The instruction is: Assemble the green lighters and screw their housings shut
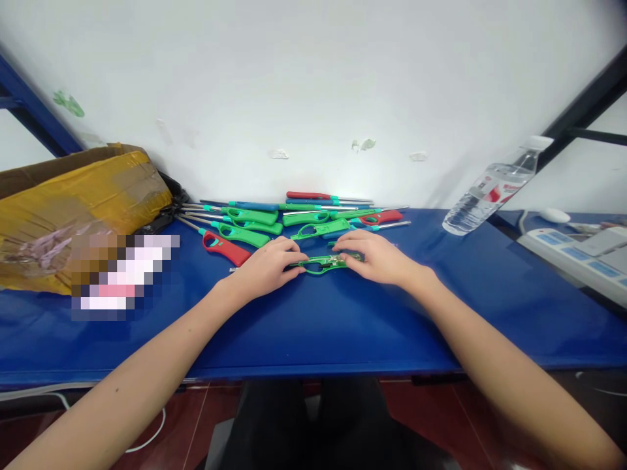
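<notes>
A green gas lighter [323, 266] lies between my hands with its casing open, and metal-coloured inner parts show in the handle. My left hand [272, 266] pinches its left end between thumb and fingers. At the right end, the fingers and thumb of my right hand [376, 256] close around the handle. Just behind is a green casing piece [321, 229] with a trigger loop. Several green, red and blue lighters with long metal tubes lie in a heap along the wall, among them a red lighter [230, 249] beside my left hand.
On the left stands a cardboard box [122, 196] wrapped in yellow tape, with a pixelated item in front. A water bottle [494, 189] leans at the right, near a white power strip [578, 254]. The blue tabletop [318, 333] ends at a front edge above my legs.
</notes>
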`<state>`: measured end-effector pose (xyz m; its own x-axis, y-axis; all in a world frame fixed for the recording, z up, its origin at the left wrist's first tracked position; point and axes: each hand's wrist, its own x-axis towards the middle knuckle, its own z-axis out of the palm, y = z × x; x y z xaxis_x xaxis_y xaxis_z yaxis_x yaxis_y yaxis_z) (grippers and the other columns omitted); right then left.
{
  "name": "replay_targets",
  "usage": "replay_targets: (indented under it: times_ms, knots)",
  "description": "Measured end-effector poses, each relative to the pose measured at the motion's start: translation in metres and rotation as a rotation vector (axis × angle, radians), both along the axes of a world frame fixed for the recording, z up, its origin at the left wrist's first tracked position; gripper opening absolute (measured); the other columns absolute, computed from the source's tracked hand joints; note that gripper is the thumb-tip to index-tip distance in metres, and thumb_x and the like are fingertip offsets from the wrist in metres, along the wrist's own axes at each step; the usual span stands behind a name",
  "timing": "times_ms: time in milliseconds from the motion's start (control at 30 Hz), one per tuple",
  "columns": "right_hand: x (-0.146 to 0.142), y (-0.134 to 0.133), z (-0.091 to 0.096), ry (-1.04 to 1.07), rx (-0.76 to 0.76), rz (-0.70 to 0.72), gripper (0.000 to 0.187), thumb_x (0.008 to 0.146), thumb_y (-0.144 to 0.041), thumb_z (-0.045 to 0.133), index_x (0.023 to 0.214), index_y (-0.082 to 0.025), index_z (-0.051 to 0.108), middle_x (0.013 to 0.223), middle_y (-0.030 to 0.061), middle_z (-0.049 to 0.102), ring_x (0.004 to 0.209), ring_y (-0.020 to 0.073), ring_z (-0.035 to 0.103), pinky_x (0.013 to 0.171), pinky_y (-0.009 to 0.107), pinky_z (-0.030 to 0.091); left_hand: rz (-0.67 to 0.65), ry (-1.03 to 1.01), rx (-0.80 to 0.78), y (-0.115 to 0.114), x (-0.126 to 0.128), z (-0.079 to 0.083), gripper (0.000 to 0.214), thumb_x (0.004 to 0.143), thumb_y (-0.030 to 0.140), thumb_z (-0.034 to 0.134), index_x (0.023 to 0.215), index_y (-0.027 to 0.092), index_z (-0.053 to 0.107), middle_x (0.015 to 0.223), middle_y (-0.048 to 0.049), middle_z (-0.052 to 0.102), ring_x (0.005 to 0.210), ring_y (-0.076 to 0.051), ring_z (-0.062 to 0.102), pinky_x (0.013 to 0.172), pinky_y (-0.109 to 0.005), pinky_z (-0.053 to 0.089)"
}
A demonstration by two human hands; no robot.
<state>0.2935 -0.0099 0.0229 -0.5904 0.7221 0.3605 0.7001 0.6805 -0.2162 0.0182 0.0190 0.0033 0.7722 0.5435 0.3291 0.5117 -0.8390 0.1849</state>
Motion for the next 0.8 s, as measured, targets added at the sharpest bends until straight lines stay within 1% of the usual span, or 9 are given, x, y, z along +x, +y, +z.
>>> replay_targets:
  times_ms: [133,267,433,500,633,800]
  knots:
    - [0.0014,-0.0009,0.0028,0.007,-0.006,-0.010,0.026,0.094,-0.025,0.054,0.108,-0.017,0.074,0.115,0.0113,0.071,0.103,0.0250,0.066,0.092,0.040,0.052,-0.002,-0.010,-0.002,-0.0011,0.0003,-0.0004,0.026,0.094,0.030,0.060,0.114,0.018,0.072,0.103,-0.0092,0.064,0.098,-0.023,0.057,0.088,-0.037,0.049]
    - [0.0028,0.0004,0.0014,-0.013,-0.033,0.002,0.021,0.092,-0.024,0.058,0.096,-0.018,0.077,0.112,0.0101,0.072,0.101,0.0244,0.067,0.090,0.039,0.052,0.013,-0.005,-0.007,-0.0022,0.0018,-0.0006,0.027,0.094,0.031,0.059,0.113,0.017,0.072,0.103,-0.0092,0.064,0.098,-0.023,0.058,0.088,-0.038,0.049]
    - [0.0025,0.0016,0.0000,-0.001,-0.057,0.011,0.017,0.090,-0.022,0.061,0.091,-0.019,0.078,0.107,0.0103,0.073,0.098,0.0237,0.068,0.087,0.038,0.053,0.029,-0.001,-0.011,-0.0040,0.0030,0.0004,0.027,0.095,0.032,0.058,0.113,0.018,0.072,0.104,-0.0092,0.064,0.099,-0.023,0.058,0.090,-0.038,0.049]
    - [0.0017,0.0018,-0.0002,0.003,-0.053,0.013,0.017,0.090,-0.022,0.061,0.091,-0.019,0.078,0.105,0.0103,0.074,0.097,0.0234,0.068,0.086,0.037,0.053,0.030,0.004,-0.009,-0.0047,0.0030,0.0007,0.027,0.095,0.032,0.058,0.113,0.018,0.072,0.104,-0.0092,0.064,0.099,-0.023,0.058,0.090,-0.038,0.049]
    - [0.0004,0.0030,-0.0018,-0.021,-0.049,-0.007,0.017,0.091,-0.022,0.061,0.098,-0.018,0.076,0.102,0.0093,0.074,0.095,0.0235,0.068,0.085,0.037,0.053,0.020,0.007,-0.001,-0.0052,0.0030,0.0003,0.027,0.095,0.032,0.057,0.112,0.017,0.072,0.104,-0.0096,0.064,0.099,-0.024,0.058,0.090,-0.039,0.050]
    - [0.0022,0.0059,-0.0065,-0.042,-0.061,0.004,0.018,0.092,-0.020,0.061,0.104,-0.019,0.074,0.104,0.0077,0.074,0.095,0.0230,0.068,0.086,0.036,0.053,0.010,-0.002,0.024,-0.0067,0.0040,-0.0011,0.028,0.095,0.032,0.057,0.111,0.015,0.072,0.104,-0.0106,0.064,0.100,-0.025,0.057,0.089,-0.040,0.051]
